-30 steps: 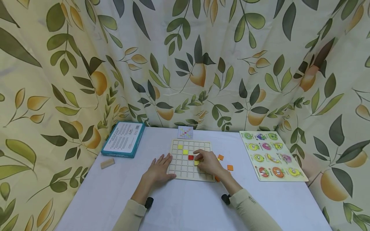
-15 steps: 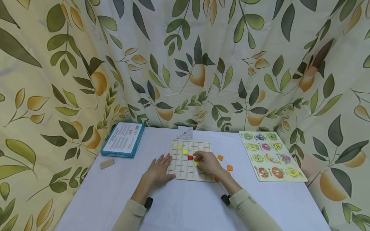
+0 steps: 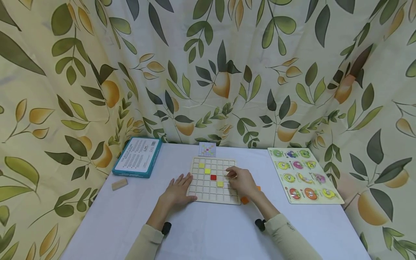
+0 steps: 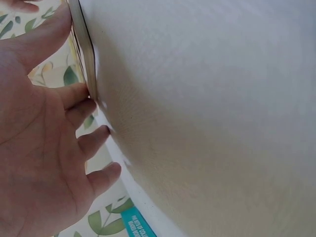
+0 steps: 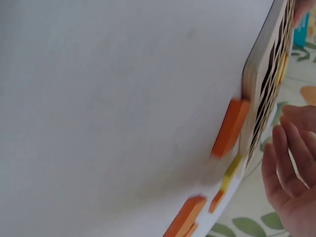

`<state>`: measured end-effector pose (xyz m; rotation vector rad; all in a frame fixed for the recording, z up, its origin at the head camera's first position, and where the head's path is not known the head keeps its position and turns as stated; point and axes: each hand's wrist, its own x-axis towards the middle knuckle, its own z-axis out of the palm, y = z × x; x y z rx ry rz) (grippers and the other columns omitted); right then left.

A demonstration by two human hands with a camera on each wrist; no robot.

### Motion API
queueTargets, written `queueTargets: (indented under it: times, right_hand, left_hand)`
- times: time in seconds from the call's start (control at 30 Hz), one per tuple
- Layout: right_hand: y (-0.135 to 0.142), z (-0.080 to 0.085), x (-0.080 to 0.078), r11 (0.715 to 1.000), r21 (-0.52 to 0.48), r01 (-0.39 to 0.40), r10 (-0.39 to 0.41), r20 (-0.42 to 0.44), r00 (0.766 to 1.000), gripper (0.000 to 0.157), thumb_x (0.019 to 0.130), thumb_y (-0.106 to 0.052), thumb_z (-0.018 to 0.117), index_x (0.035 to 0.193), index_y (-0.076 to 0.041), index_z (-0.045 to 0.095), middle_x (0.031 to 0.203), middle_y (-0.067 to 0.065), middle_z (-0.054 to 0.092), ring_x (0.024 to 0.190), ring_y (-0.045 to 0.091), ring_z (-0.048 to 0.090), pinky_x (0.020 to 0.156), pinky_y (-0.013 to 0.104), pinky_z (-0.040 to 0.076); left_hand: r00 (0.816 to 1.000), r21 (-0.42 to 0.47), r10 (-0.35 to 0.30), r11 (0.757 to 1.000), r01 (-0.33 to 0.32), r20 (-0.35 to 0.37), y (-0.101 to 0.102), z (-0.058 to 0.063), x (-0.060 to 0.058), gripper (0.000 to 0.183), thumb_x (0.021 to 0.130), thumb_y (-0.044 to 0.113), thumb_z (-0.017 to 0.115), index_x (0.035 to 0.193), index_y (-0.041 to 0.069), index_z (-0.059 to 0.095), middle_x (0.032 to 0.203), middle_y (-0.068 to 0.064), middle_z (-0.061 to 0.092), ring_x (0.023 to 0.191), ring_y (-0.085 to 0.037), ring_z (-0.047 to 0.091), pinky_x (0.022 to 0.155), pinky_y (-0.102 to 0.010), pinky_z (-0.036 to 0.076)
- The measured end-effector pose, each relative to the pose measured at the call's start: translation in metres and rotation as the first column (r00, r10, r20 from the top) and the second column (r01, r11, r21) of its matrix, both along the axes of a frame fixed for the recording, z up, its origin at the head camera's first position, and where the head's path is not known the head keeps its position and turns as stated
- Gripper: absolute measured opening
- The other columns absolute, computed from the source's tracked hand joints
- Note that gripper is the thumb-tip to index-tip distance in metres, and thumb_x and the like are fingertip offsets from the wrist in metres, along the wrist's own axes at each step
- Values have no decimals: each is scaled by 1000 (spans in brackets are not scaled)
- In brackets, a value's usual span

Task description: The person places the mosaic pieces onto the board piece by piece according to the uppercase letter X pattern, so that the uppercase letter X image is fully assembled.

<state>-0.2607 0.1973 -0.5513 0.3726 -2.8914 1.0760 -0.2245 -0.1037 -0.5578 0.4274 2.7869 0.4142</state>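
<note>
A square grid board (image 3: 211, 196) lies on the white tabletop. Three yellow tiles and one red tile (image 3: 213, 177) form a diagonal in its cells, the lowest yellow tile (image 3: 220, 184) nearest my right hand. My left hand (image 3: 177, 191) rests at the board's left edge with fingers spread, and its fingertips (image 4: 101, 136) touch that edge in the left wrist view. Over the board's right side hovers my right hand (image 3: 242, 182), its fingers loosely bent. The right wrist view shows its fingers (image 5: 276, 170) and thumb close together with no tile visible between them.
Loose orange tiles (image 5: 231, 128) and a yellow tile (image 5: 231, 173) lie along the board's right edge. A small pattern card (image 3: 207, 149) is behind the board. A teal box (image 3: 138, 157) and wooden block (image 3: 119, 184) stand left; a fruit picture board (image 3: 305, 176) lies right.
My right hand has lifted away to the right from the lowest yellow tile, which now shows fully in its cell. The left hand has stayed in place.
</note>
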Motion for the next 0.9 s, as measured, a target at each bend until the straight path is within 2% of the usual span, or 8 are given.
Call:
queueTargets:
  times: [0.13, 0.33, 0.67, 0.77, 0.9]
  right_hand:
    - [12, 3, 1, 1000, 8, 27, -27, -17, 999, 41, 86, 5, 72, 126, -4, 71, 102, 5, 76, 97, 24, 71, 89, 45, 58]
    - [27, 2, 1, 996, 64, 66, -64, -31, 997, 47, 80, 10, 70, 126, -3, 71, 105, 9, 76, 99, 27, 73, 89, 46, 59]
    - [44, -5, -1, 985, 155, 79, -84, 25, 996, 49, 76, 9, 70, 124, 0, 70, 107, 11, 76, 104, 30, 72, 95, 51, 56]
    - [47, -5, -2, 982, 167, 84, -89, 24, 996, 47, 75, 8, 71, 122, 0, 71, 103, 9, 77, 99, 28, 71, 93, 50, 56]
    - [49, -5, -2, 981, 174, 84, -89, 23, 996, 45, 76, 7, 74, 120, 0, 72, 97, 6, 76, 88, 22, 68, 83, 45, 57]
  left_hand:
    - [1000, 10, 11, 1000, -12, 5, 0, -1, 0, 95, 93, 57, 70, 166, 12, 29, 174, -5, 22, 160, -33, 15, 127, -61, 14]
    - [1000, 17, 25, 1000, -26, 8, 1, -1, 2, 95, 92, 56, 72, 166, 13, 29, 174, -5, 22, 161, -33, 15, 127, -61, 13]
    - [999, 25, 29, 999, -30, 15, 1, 1, 3, 96, 92, 56, 71, 166, 12, 28, 174, -6, 22, 161, -33, 14, 127, -61, 13]
    - [1000, 21, 23, 1000, -23, 19, 1, 2, 3, 96, 93, 56, 70, 166, 12, 27, 174, -5, 21, 161, -33, 13, 127, -60, 13]
    - [1000, 15, 6, 1000, -6, 13, 1, 3, 1, 94, 95, 56, 69, 166, 11, 28, 174, -6, 21, 161, -33, 14, 127, -60, 14]
